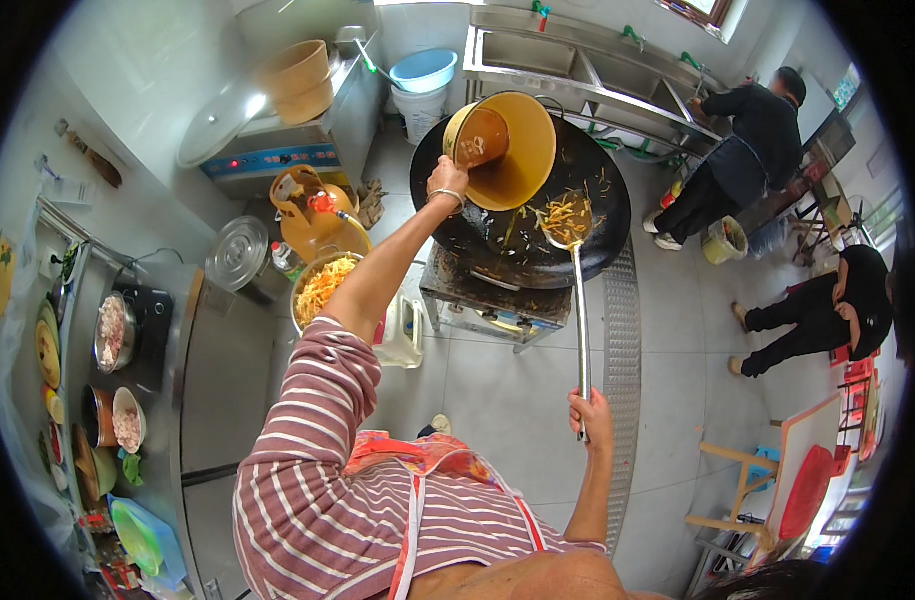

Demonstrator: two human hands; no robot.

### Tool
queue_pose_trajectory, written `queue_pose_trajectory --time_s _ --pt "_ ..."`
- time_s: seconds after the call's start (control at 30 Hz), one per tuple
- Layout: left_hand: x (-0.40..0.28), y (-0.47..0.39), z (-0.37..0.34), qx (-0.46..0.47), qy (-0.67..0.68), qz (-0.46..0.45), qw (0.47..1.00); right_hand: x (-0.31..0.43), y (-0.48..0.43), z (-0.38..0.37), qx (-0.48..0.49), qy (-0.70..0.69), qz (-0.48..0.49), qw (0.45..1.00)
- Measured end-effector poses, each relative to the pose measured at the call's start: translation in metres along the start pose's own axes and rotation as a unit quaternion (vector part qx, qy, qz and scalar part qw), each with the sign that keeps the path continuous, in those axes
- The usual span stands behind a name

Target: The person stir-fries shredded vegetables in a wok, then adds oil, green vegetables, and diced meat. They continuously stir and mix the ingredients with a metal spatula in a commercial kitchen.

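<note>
My left hand point(448, 182) grips the rim of a yellow enamel basin point(532, 154), which is tipped on its side over a large black wok point(607, 195) with brown liquid inside it. A thin yellowish stream seems to run from the basin's lower edge into the wok. My right hand point(592, 418) is closed round the lower end of a long metal ladle's handle point(582, 330). The ladle's bowl rests in the wok, full of shredded orange and yellow vegetables point(566, 217). More shreds are scattered over the wok, which stands on a metal stove point(495, 300).
Left of the stove are a bowl of shredded vegetables point(326, 289), an orange gas cylinder point(315, 214) and a white plastic jug point(401, 334). A counter at the left holds bowls of chopped meat point(113, 330). One person point(757, 142) stands at the sinks point(536, 56), another point(825, 307) at the right.
</note>
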State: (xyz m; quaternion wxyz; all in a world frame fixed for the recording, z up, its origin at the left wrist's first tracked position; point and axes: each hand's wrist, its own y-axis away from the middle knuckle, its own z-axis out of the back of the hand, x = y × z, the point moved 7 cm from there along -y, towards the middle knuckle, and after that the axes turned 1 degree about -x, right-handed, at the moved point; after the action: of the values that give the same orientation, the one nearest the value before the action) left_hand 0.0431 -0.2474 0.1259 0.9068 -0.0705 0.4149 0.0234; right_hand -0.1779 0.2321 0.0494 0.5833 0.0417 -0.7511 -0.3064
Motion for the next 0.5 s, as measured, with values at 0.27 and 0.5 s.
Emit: queue_pose_trajectory --time_s 0.27,0.5 --pt "0.015 0.006 -0.021 0.106 0.177 0.154 0.966 -0.012 0.005 -0.014 0.05 -0.106 -0.005 0.993" --pt "0.016 0.004 -0.022 0.087 0.175 0.156 0.968 -0.012 0.013 -0.015 0.082 -0.113 0.015 0.99"
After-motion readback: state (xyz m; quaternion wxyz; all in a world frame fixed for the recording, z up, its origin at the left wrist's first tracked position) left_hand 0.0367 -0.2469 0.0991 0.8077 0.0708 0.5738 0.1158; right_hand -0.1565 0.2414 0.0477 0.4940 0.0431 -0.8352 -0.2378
